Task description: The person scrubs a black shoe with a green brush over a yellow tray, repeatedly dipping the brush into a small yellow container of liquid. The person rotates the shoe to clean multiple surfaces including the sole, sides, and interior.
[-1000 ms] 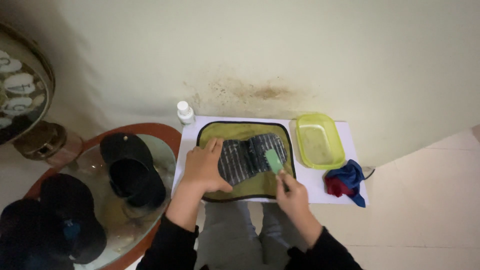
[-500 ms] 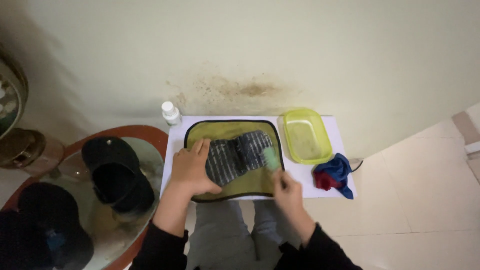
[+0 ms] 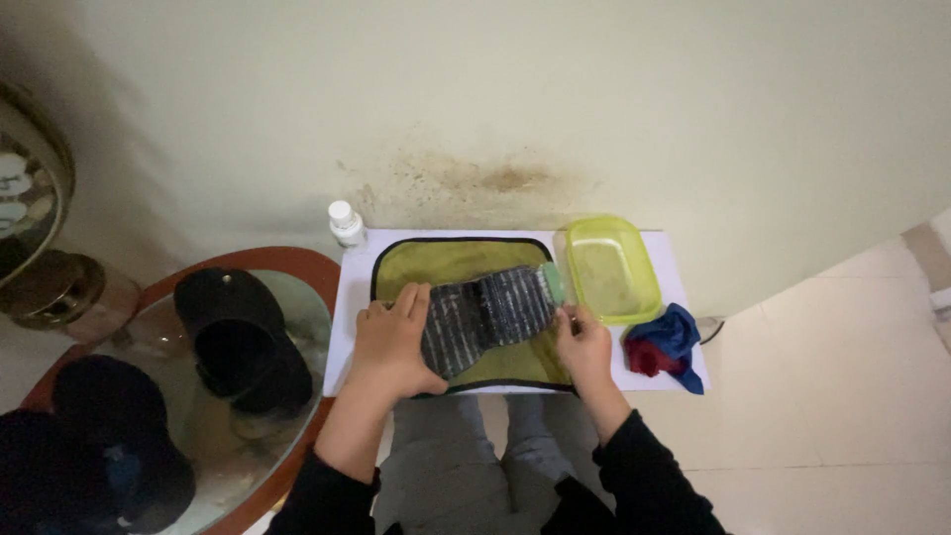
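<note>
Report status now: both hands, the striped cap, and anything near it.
Left hand flat on striped cap. Right hand grips green brush at cap edge. Yellow tub beside, apart.

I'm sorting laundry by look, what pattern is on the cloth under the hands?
Dark grey cloth with thin pale stripes, clearest in the head view.

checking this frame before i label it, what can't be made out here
Head view, the only one:
- Left part of the striped cap: covered by the left hand.
- Green tool: too small to tell its kind; its lower end is hidden in the right hand.
- Near edge of the olive mat: hidden under both hands.
- Dark caps on the glass table: cut off by the left edge.
</note>
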